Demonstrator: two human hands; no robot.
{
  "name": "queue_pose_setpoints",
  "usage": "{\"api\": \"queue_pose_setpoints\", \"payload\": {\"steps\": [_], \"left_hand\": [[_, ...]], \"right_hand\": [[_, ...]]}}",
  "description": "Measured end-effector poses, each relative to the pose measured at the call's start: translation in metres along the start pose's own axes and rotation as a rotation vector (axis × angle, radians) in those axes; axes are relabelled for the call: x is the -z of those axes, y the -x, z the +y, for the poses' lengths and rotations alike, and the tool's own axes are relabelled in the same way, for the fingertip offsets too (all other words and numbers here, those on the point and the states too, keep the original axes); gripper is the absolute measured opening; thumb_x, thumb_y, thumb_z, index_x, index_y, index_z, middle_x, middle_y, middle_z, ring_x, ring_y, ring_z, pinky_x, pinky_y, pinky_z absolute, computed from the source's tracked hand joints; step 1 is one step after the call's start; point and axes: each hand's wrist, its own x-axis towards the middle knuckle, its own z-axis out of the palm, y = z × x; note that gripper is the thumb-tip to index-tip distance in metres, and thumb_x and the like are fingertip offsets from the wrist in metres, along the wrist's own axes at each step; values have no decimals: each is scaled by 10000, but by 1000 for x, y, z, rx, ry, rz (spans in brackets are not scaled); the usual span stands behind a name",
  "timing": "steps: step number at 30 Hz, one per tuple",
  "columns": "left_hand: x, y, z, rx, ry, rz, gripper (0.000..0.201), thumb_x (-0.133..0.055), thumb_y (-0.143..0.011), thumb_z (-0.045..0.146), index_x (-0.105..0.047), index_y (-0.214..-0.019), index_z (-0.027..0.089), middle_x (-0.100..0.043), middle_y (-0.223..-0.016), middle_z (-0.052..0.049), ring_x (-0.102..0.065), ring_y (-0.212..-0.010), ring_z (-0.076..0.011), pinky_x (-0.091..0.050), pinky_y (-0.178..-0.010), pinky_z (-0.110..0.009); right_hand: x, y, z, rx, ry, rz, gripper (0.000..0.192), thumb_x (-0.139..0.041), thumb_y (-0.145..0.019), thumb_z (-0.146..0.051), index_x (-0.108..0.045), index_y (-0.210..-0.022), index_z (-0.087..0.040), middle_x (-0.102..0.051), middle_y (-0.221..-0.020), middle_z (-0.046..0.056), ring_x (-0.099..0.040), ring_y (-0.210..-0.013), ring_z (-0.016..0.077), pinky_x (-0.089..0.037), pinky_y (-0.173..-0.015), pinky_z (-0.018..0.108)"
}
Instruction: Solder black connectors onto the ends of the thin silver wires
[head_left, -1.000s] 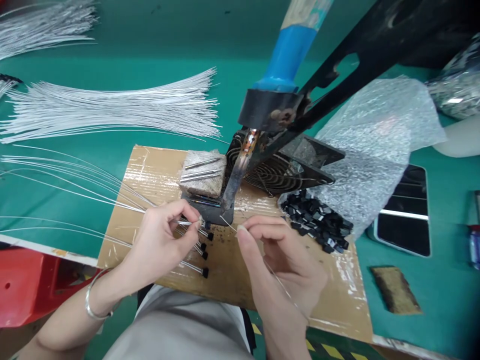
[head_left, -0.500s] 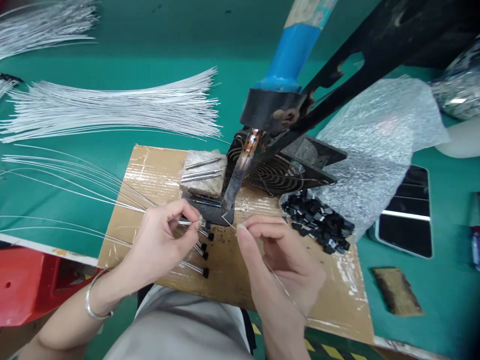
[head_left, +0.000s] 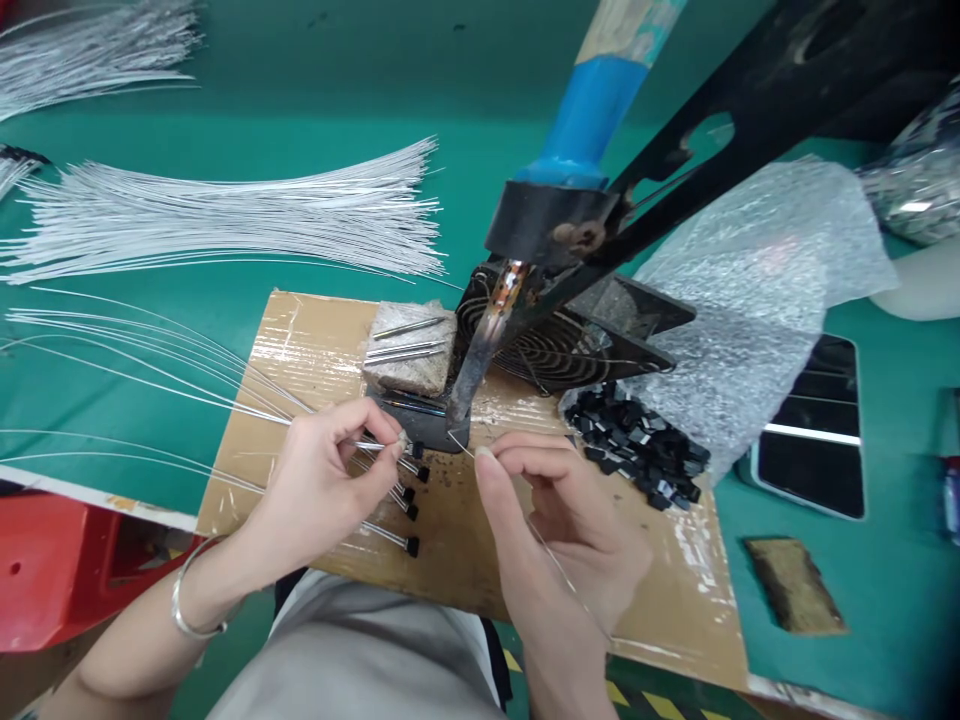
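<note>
My left hand [head_left: 330, 480] is closed, with thumb and index finger pinched on a small greyish piece [head_left: 403, 441] whose kind I cannot make out. White wires with black end caps [head_left: 409, 545] lie beneath and beside that hand on the cardboard. Between the thumb and fingers of my right hand [head_left: 559, 530] runs a thin solder wire [head_left: 463, 447]; its tip points up-left, close under the soldering iron tip [head_left: 462, 385]. The iron's blue handle [head_left: 589, 115] sits in a black clamp above. Its tip is over a dark plate [head_left: 439, 432].
Cardboard [head_left: 315, 340] covers the table's front. A pad [head_left: 412, 345] bears several metal pins. Behind the iron is a black fan [head_left: 555, 345]. To the right are black caps [head_left: 637, 440], bubble wrap [head_left: 780, 260], a phone [head_left: 810, 440] and a brown sponge [head_left: 796, 585]. A wire bundle [head_left: 240, 220] lies left.
Almost nothing differs. The view has shifted very slightly; both hands keep their pinch, and the solder wire's tip stays close to the iron.
</note>
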Motion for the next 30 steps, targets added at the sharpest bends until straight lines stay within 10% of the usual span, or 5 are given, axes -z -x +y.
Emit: {"api": "queue_pose_setpoints", "payload": {"steps": [30], "left_hand": [[-1,-1,2,4,14,7,91,-655,-835,244,-662,-771,181,-735,-866,-63,-698,-773,-200,-464,-611,-306]], "right_hand": [[-2,0,-1,-16,-24,-3,154,-716,-925,-136,-673,-808,-226,-642,-832,-13,-619,-820,141,-494,-728,279]]}}
